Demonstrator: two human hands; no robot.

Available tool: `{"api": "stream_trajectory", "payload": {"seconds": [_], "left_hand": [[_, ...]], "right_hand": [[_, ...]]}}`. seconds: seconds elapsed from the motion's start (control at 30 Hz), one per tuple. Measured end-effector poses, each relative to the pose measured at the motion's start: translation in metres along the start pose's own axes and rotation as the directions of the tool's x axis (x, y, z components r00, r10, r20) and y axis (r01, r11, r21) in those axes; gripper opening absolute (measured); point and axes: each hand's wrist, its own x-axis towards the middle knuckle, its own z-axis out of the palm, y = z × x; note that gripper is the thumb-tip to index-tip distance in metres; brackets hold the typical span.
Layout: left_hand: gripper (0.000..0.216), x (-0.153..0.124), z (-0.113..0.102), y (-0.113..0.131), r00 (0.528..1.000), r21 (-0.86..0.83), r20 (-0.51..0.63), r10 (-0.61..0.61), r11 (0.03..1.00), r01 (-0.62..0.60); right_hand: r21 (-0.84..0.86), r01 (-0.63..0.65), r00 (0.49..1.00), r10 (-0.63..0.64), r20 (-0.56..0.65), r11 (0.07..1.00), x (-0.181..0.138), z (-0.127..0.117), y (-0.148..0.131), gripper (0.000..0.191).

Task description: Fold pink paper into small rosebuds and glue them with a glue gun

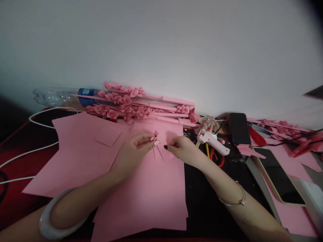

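Note:
My left hand [136, 151] pinches a small folded pink paper flower [154, 138] between thumb and fingertips, above the stack of pink paper sheets [148, 195]. Just to the right, my right hand [183, 149] is closed with its fingers curled in, the dark-nailed thumb pointing toward the flower. What those fingers hold, if anything, is hidden. A small gap separates the two hands. Thin dark lines, perhaps slits or shadows, show on the pink paper below the flower.
Pink paper flower stems [141, 104] lie along the wall beside a clear plastic bottle [55, 96]. A glue gun [213, 139] rests right of my right hand. Farther right are a dark upright phone-like device [239, 129] and a phone [279, 174]. A white cable [30, 151] loops at left.

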Motion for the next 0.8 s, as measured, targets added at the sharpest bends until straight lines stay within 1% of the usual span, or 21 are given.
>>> {"api": "stream_trajectory", "payload": {"seconds": [0.1,0.27,0.33,0.4,0.47,0.57,0.7,0.8], "left_hand": [[0.023,0.000,0.000,0.001,1.000,-0.001,-0.011,0.003,1.000,-0.003],[0.023,-0.001,0.000,0.001,0.999,-0.028,-0.040,0.003,1.000,-0.004],[0.024,-0.002,0.000,0.001,0.999,-0.040,-0.040,-0.010,0.999,0.009],[0.026,-0.003,0.001,0.001,0.999,-0.053,-0.036,-0.028,0.998,0.026],[0.027,-0.005,0.001,0.000,0.999,-0.059,-0.034,-0.042,0.997,0.040],[0.027,-0.006,0.003,-0.002,0.999,-0.080,-0.024,-0.048,0.996,0.046],[0.026,-0.006,0.004,-0.003,0.999,-0.092,-0.010,-0.051,0.994,0.050],[0.026,-0.005,0.005,-0.004,0.999,-0.111,-0.013,-0.049,0.993,0.047]], "right_hand": [[-0.023,0.005,1.000,-0.005,-0.002,1.000,0.001,0.005,0.001,0.028],[-0.206,0.016,0.986,-0.049,-0.158,0.978,-0.003,0.013,-0.003,0.027],[-0.204,0.007,0.977,-0.050,-0.205,0.979,-0.005,0.015,-0.005,0.019],[-0.148,0.005,0.974,-0.039,-0.224,0.989,-0.007,0.015,-0.006,0.013],[-0.090,-0.006,0.977,-0.014,-0.212,0.996,-0.008,0.015,-0.006,0.014],[-0.066,-0.029,0.986,0.018,-0.164,0.997,-0.008,0.015,-0.004,0.013],[-0.038,-0.008,0.996,0.004,-0.086,0.999,-0.007,0.014,-0.003,0.010],[-0.034,-0.039,0.995,0.035,-0.097,0.999,-0.008,0.012,-0.003,0.013]]}}
